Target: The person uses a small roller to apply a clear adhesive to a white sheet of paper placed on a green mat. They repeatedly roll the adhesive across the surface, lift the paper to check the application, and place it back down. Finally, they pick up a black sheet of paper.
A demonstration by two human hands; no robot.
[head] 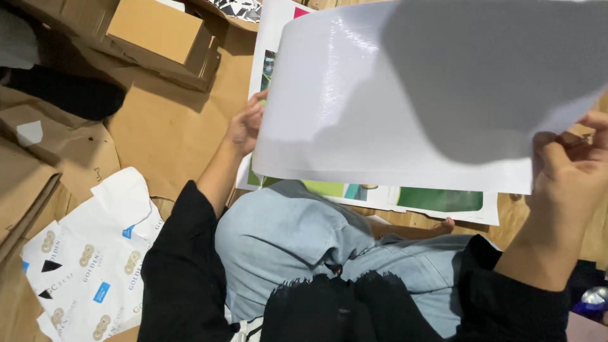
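Above the person's jeans-clad knee [285, 234], the right hand [570, 171] pinches the corner of a large glossy white sheet [354, 107], fingers closed on it. The left hand [246, 123] grips its far edge, fingers curled, over printed posters [437, 201] and brown cardboard [171, 126] beyond.

left hand [246, 123]: raised, fingers curled, gripping | right hand [570, 171]: raised, pinching, black sleeves

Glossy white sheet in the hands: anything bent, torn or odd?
No tear visible. The glossy white sheet bows upward between left hand and right hand, curling over the printed poster beneath. No crease shows.
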